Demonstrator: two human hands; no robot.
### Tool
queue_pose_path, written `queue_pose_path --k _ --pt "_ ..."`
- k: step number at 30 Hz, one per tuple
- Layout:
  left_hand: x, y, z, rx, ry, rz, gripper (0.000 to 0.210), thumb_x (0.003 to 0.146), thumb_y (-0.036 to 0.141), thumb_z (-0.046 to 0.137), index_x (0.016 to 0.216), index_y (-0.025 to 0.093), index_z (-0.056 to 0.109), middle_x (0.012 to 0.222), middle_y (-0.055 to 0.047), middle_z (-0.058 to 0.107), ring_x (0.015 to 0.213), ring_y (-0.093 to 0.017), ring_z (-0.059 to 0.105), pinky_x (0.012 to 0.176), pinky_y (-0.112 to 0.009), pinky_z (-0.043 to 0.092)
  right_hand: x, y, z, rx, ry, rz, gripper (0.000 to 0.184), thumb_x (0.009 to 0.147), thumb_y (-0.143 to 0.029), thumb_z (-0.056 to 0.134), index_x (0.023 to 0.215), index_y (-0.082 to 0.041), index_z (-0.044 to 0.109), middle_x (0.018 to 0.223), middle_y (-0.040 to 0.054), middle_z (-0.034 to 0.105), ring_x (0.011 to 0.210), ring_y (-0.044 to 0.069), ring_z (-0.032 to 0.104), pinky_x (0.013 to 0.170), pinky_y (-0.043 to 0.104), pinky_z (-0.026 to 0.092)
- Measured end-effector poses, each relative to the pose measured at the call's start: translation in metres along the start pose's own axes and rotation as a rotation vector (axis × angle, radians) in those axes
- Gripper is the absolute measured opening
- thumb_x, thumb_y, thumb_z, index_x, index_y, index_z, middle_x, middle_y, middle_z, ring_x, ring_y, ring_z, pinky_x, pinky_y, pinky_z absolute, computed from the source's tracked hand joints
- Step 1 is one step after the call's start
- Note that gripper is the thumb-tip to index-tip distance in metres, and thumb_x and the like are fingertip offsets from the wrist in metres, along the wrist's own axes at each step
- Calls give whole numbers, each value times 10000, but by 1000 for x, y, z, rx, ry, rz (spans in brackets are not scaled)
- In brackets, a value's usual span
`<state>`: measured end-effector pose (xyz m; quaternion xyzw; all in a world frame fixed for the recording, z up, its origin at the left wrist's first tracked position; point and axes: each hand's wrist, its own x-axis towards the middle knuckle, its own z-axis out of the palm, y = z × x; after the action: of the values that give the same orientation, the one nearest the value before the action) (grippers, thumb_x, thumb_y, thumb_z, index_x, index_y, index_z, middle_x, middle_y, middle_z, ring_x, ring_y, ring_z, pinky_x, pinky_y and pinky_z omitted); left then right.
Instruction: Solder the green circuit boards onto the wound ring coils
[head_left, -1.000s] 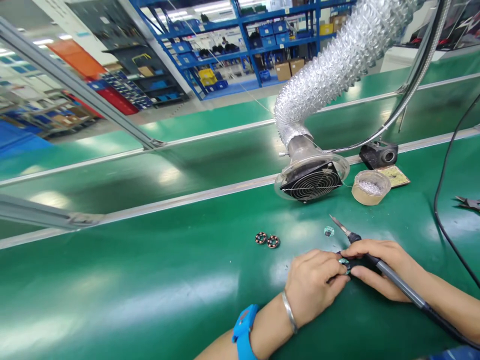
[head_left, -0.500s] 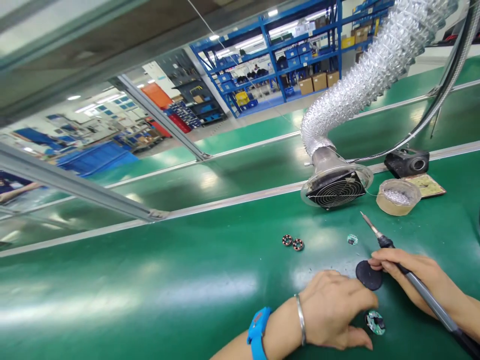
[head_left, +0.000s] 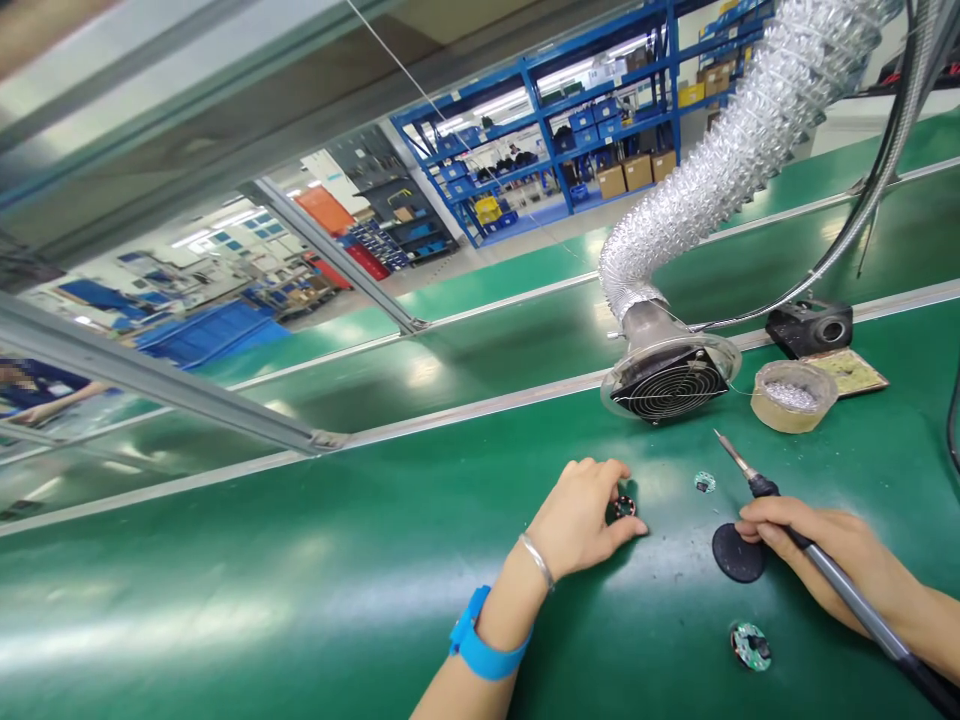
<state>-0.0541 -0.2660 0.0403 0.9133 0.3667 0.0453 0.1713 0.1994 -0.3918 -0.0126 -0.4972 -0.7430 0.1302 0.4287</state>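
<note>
My left hand, with a bracelet and a blue wristband, is curved around a small copper-wound motor stator on the green bench. Thumb and index fingertip are apart, with the stator between them; a second stator is not visible. My right hand is closed round a soldering iron, its tip pointing up and left. Below that hand's fingertips lies a black round pad. A small green circuit board sits beyond it, and a round board with copper windings lies nearer me.
A fume extractor with a silver duct stands behind the work area. A tub, a yellow sponge tray and a black iron stand are at right. Across the frame, another person's arm shows at far left.
My left hand has moved away from near the round board, up and left to the stators. One stator now sits further right. My right hand with the soldering iron has barely moved.
</note>
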Motion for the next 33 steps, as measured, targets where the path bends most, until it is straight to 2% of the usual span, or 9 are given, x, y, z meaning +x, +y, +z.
queue_pose_path --k 4,8,11,15,21,24,28,31,33 --pt "2 10 7 -26 -22 41 657 583 489 832 1104 180 577 928 -61 647 869 -262 599 798 -389 447 2 -3 0 5 -12 -4 180 963 -190 452 1094 -248 560 902 -6 727 732 130 719 658 189 587" --pt "1 6 8 -108 -68 85 337 690 210 769 996 177 632 954 -58 642 898 -223 610 801 -336 485 2 -4 0 -15 25 -40 197 949 -138 457 1087 -230 562 919 19 720 769 142 711 704 215 585" --pt "2 7 11 -216 -30 48 270 694 206 783 931 183 655 877 -28 650 778 -173 614 731 -293 507 4 -5 1 -21 55 -77 212 930 -100 455 1067 -220 562 917 32 721 766 149 708 707 225 581" --pt "7 33 24 -415 64 96 313 665 321 832 906 183 686 814 -19 666 691 -141 604 674 -253 516 6 -7 1 -26 37 -58 246 904 -60 416 1036 -203 567 882 38 722 713 141 698 663 214 567" --pt "16 68 57 -397 147 230 314 637 294 853 880 166 700 761 -25 662 674 -153 593 637 -247 500 3 -6 2 33 -18 9 239 911 -68 389 1035 -200 546 824 29 689 661 121 657 602 202 522" --pt "13 62 64 -436 216 241 302 716 365 790 907 157 682 772 -40 663 687 -164 591 651 -264 511 3 -7 3 60 -13 11 237 914 -69 391 1043 -206 537 819 22 679 646 115 639 598 205 507" --pt "11 49 58 -544 137 339 303 778 323 743 1013 154 657 887 -75 680 761 -167 620 705 -258 532 4 -11 4 33 59 -11 234 904 -67 424 1051 -217 528 862 23 683 680 125 631 631 223 503" --pt "12 44 52 -606 111 427 68 852 201 653 897 159 681 934 -89 691 865 -169 641 807 -260 518 4 -16 5 -18 91 -56 231 875 -65 460 1041 -211 526 847 28 671 668 148 568 623 263 484" --pt "14 42 51 -620 118 444 93 871 156 610 814 159 684 874 -78 692 841 -158 642 801 -248 510 4 -20 7 -32 95 -99 246 850 -61 482 1049 -200 523 795 26 652 637 158 502 588 277 453"
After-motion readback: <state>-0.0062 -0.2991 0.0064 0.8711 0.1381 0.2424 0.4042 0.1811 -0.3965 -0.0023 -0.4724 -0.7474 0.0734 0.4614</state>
